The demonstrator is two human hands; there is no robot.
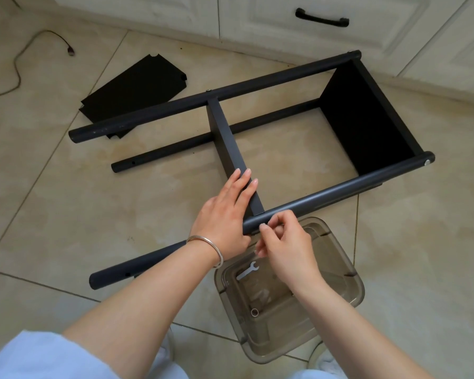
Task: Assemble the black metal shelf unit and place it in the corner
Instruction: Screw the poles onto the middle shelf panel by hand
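Observation:
The black metal shelf unit (257, 86) lies on its side on the tiled floor. Its round posts join an end shelf panel (367, 124) and a middle shelf panel (230, 143). My left hand (227, 212) lies flat on the middle panel where it meets the near post (340, 191). My right hand (282, 242) pinches something small against the underside of that post at the joint; the item is hidden by my fingers. A loose black shelf panel (132, 86) lies on the floor at the far left.
A clear plastic bin (350, 296) stands under my right hand, holding a small flat wrench (247, 270) and a ring-shaped washer (254, 312). White cabinets with a black handle (322, 18) run along the back. A cable (17, 64) lies on the floor at the far left.

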